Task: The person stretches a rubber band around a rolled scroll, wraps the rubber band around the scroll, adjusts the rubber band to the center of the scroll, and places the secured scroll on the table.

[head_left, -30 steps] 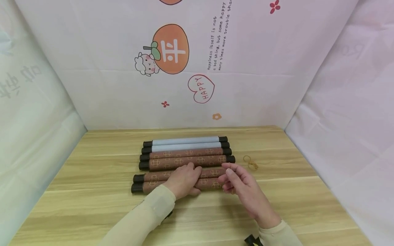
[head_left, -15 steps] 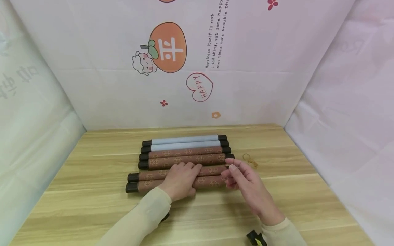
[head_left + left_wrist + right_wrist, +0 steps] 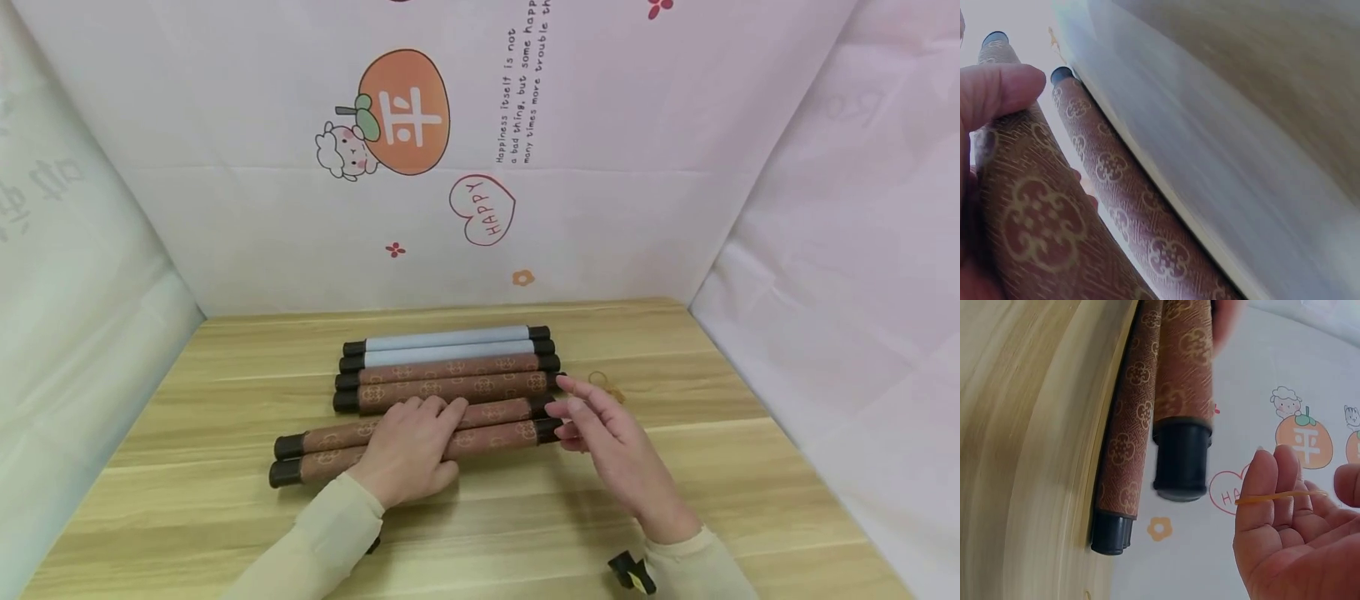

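In the head view, my left hand (image 3: 411, 450) grips a front pair of brown patterned scroll rolls (image 3: 495, 437) with black end knobs. The left wrist view shows its thumb (image 3: 1019, 87) lying across the nearer roll (image 3: 1044, 225). The right ends of this pair reach close to my right hand (image 3: 618, 454). That hand holds its fingers lightly bent, with a thin yellow rubber band (image 3: 1282, 495) looped across them in the right wrist view. Just behind lies another scroll with two brown rolls (image 3: 457, 387), black-knobbed as well.
At the back of the row are two pale blue rolls (image 3: 450, 342) with black knobs. Loose yellow rubber bands (image 3: 611, 390) lie on the wooden table (image 3: 187, 400) to the right. A printed white cloth (image 3: 600, 208) stands up behind the table, with white cloth at both sides.
My left hand has drawn the front scroll leftward and a little toward me, tilting it and baring its right knobs. My right hand stays near those ends.
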`<state>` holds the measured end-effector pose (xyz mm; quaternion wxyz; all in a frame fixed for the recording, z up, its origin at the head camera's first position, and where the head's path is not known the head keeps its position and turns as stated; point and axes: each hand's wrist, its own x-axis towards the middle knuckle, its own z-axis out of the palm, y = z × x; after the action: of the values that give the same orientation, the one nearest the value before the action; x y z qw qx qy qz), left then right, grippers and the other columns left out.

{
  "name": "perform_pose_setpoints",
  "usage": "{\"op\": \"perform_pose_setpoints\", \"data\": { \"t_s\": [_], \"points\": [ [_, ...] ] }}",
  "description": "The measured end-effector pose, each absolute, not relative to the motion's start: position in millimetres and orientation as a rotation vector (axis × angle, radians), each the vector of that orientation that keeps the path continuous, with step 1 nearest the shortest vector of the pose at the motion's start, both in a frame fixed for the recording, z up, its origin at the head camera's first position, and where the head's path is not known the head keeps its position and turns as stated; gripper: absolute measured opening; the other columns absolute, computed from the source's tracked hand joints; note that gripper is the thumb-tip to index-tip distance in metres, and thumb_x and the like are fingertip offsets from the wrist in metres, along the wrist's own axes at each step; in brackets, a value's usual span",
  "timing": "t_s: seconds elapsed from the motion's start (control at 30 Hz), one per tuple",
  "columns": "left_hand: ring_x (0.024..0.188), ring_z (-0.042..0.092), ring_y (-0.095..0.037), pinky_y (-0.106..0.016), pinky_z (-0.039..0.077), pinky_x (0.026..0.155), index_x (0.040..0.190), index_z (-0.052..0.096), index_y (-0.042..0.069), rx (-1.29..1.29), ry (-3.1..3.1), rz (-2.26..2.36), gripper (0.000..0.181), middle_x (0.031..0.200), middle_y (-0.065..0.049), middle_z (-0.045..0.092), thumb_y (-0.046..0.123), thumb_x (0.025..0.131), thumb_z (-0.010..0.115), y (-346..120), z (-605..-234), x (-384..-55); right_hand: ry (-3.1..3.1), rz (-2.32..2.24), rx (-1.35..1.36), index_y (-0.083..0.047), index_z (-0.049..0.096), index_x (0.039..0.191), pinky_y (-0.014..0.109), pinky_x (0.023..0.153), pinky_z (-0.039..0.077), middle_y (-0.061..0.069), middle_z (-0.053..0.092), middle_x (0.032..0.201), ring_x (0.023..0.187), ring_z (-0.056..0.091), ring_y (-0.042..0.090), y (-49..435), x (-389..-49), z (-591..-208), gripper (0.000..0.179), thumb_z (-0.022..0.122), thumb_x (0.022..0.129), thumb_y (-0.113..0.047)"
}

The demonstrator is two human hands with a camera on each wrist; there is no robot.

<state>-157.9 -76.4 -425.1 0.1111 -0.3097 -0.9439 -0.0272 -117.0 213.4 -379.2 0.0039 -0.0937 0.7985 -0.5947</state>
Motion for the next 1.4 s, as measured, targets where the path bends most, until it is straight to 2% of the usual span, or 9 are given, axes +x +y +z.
{"op": "perform_pose_setpoints", "data": {
  "t_s": [0.17, 0.33, 0.6, 0.73, 0.87, 1.03, 1.2, 1.27, 1.4],
  "points": [
    [0.107, 0.067, -0.027, -0.042, 0.056, 0.095, 0.148, 0.052, 0.008, -0.937, -2.739, -0.081, 0.083, 0.124, -0.010, 0.070, 0.042, 0.078, 0.079, -82, -421, -155, 2.502, -1.845, -0.308, -0.013, 0.055, 0.148, 0.032, 0.086, 0.062, 0.021, 0.066, 0.134, 0.102, 0.070, 0.032, 215, -117, -378, 0.039, 0.038, 0.114, -0.021],
    [0.104, 0.069, -0.025, -0.041, 0.057, 0.093, 0.152, 0.051, 0.011, -0.968, -2.724, -0.091, 0.085, 0.122, -0.008, 0.070, 0.042, 0.079, 0.084, -84, -414, -150, 2.532, -1.790, -0.314, -0.013, 0.057, 0.146, 0.032, 0.082, 0.063, 0.020, 0.065, 0.134, 0.101, 0.069, 0.032, 216, -116, -378, 0.038, 0.038, 0.113, -0.015],
    [0.100, 0.069, -0.022, -0.041, 0.059, 0.088, 0.156, 0.048, 0.017, -0.975, -2.747, -0.155, 0.091, 0.120, -0.004, 0.071, 0.040, 0.078, 0.089, -91, -411, -146, 2.590, -1.777, -0.275, -0.016, 0.058, 0.145, 0.034, 0.072, 0.064, 0.017, 0.067, 0.128, 0.092, 0.068, 0.029, 218, -116, -380, 0.037, 0.051, 0.109, -0.013],
    [0.099, 0.070, -0.022, -0.042, 0.060, 0.086, 0.154, 0.051, 0.018, -0.969, -2.705, -0.159, 0.093, 0.119, -0.003, 0.072, 0.042, 0.074, 0.093, -94, -412, -145, 2.599, -1.751, -0.293, -0.016, 0.056, 0.147, 0.034, 0.072, 0.064, 0.018, 0.066, 0.128, 0.095, 0.069, 0.033, 221, -118, -381, 0.044, 0.064, 0.104, -0.019],
    [0.099, 0.070, -0.022, -0.042, 0.060, 0.085, 0.152, 0.054, 0.017, -0.977, -2.644, -0.187, 0.092, 0.118, -0.003, 0.072, 0.043, 0.073, 0.094, -99, -413, -144, 2.579, -1.685, -0.307, -0.018, 0.053, 0.149, 0.033, 0.073, 0.063, 0.022, 0.062, 0.136, 0.096, 0.071, 0.034, 223, -117, -381, 0.056, 0.074, 0.098, -0.025],
    [0.101, 0.071, -0.024, -0.043, 0.060, 0.086, 0.151, 0.055, 0.015, -1.003, -2.600, -0.235, 0.093, 0.120, -0.004, 0.073, 0.039, 0.071, 0.095, -102, -412, -141, 2.522, -1.592, -0.346, -0.024, 0.046, 0.155, 0.033, 0.077, 0.063, 0.024, 0.057, 0.144, 0.101, 0.071, 0.027, 221, -117, -382, 0.072, 0.081, 0.092, -0.029],
    [0.100, 0.071, -0.024, -0.043, 0.060, 0.086, 0.151, 0.055, 0.016, -1.038, -2.573, -0.240, 0.095, 0.123, -0.003, 0.072, 0.038, 0.068, 0.097, -101, -410, -139, 2.567, -1.418, -0.433, -0.031, 0.040, 0.158, 0.035, 0.080, 0.060, 0.018, 0.049, 0.154, 0.109, 0.065, 0.028, 214, -117, -382, 0.084, 0.084, 0.087, -0.041],
    [0.100, 0.071, -0.024, -0.042, 0.060, 0.085, 0.150, 0.056, 0.016, -1.049, -2.556, -0.235, 0.095, 0.123, -0.003, 0.072, 0.038, 0.067, 0.097, -100, -409, -138, 2.584, -1.372, -0.445, -0.033, 0.039, 0.158, 0.038, 0.082, 0.059, 0.014, 0.050, 0.152, 0.109, 0.065, 0.027, 211, -117, -381, 0.088, 0.085, 0.084, -0.046],
    [0.102, 0.071, -0.024, -0.042, 0.060, 0.086, 0.149, 0.056, 0.017, -1.071, -2.531, -0.218, 0.097, 0.125, -0.003, 0.071, 0.039, 0.064, 0.098, -96, -407, -136, 2.639, -1.319, -0.496, -0.030, 0.044, 0.156, 0.050, 0.100, 0.053, 0.008, 0.053, 0.151, 0.123, 0.062, 0.028, 206, -118, -381, 0.090, 0.087, 0.080, -0.051]
  ]
}}
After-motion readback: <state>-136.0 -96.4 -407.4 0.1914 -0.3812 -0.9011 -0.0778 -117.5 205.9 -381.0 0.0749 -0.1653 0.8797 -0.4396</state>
